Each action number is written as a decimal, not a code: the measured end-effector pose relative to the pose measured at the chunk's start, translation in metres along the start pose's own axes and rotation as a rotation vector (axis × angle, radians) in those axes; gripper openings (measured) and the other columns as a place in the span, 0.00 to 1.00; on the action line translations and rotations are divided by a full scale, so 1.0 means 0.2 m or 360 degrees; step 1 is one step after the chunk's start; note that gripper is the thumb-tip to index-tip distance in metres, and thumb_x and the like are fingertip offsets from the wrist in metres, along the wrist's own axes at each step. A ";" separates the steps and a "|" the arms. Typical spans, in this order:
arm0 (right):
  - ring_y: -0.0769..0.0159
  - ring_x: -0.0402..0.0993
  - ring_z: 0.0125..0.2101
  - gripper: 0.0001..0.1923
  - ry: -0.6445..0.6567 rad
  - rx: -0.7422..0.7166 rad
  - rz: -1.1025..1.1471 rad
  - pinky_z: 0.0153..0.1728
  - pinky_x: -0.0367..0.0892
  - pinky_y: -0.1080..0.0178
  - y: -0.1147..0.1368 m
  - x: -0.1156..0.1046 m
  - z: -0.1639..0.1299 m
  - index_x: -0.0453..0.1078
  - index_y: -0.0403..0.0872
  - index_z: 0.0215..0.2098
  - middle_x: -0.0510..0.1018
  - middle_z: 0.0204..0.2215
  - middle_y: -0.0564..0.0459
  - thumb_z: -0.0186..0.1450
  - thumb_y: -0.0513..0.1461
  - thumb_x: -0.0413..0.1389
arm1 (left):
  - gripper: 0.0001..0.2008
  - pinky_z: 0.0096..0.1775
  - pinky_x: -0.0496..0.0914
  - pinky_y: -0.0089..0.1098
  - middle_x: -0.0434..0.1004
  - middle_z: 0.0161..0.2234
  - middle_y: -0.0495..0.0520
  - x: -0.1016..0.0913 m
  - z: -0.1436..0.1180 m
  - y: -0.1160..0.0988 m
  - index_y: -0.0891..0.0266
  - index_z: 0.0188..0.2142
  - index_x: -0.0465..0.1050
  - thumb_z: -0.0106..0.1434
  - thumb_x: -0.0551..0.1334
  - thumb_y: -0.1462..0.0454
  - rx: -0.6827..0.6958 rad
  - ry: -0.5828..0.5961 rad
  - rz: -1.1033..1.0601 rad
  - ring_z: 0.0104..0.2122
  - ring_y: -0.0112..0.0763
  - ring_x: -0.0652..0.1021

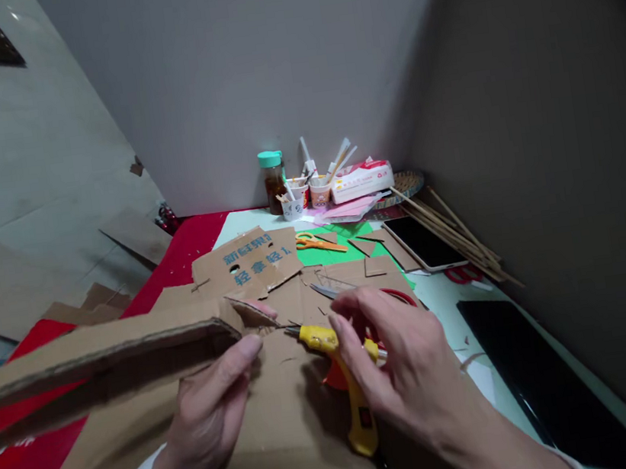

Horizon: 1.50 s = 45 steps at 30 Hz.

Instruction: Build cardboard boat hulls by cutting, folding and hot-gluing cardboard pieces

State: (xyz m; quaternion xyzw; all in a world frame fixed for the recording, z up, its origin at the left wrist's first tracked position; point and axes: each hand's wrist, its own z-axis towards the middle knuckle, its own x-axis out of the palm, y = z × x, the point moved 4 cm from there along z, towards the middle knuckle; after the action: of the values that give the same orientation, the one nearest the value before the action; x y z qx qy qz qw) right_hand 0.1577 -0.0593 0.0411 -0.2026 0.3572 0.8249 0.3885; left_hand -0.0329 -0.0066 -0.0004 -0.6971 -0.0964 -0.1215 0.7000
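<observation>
Cluttered craft table (471,298) jammed into a grey corner, cardboard scraps everywhere. Big corrugated cardboard strip (98,355) runs out to 9 o'clock, left hand (215,413) pinching its end shut: light and stiff, but probably creases easily, so grab near the edge. Right hand (404,361) is wrapped around the yellow glue gun (347,380), nozzle right at the strip's tip

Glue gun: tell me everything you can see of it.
The glue gun is yellow plastic with a dark metal nozzle and a small dark switch low on the grip. The right hand holds it, fingers wrapped over the body, so the middle is hidden. The nozzle points left at the edge of the folded cardboard that the left hand pinches. The handle hangs down over flat cardboard, and a dark cord leaves its base.
</observation>
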 end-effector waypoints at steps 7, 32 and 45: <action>0.58 0.73 0.19 0.18 0.0608 0.0242 -0.0571 0.20 0.52 0.61 -0.20 0.11 -0.17 0.65 0.48 0.27 0.73 0.17 0.53 0.71 0.49 0.49 | 0.09 0.38 0.76 0.27 0.81 0.27 0.51 0.00 0.15 -0.02 0.62 0.23 0.82 0.41 0.76 0.62 -0.0245 -0.0231 -0.0445 0.33 0.29 0.77; 0.63 0.75 0.36 0.11 0.0402 0.0314 0.0253 0.39 0.64 0.64 0.06 0.12 0.17 0.75 0.48 0.39 0.80 0.30 0.54 0.71 0.44 0.53 | 0.22 0.50 0.74 0.36 0.81 0.48 0.55 0.11 0.04 0.02 0.59 0.43 0.73 0.48 0.74 0.68 -0.0011 0.0406 0.0084 0.48 0.42 0.80; 0.62 0.68 0.39 0.11 0.0335 0.0309 0.0207 0.43 0.59 0.59 0.07 0.14 0.17 0.69 0.45 0.32 0.76 0.34 0.52 0.69 0.44 0.57 | 0.17 0.32 0.76 0.29 0.80 0.28 0.51 0.10 0.01 -0.03 0.61 0.33 0.72 0.45 0.74 0.62 0.0015 0.0181 0.0390 0.31 0.37 0.81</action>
State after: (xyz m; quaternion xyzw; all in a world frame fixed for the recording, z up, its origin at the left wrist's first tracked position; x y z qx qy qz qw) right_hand 0.1275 -0.0265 0.0535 -0.2260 0.4864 0.7840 0.3125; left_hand -0.0167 -0.0046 0.0118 -0.6924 0.0288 -0.0739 0.7172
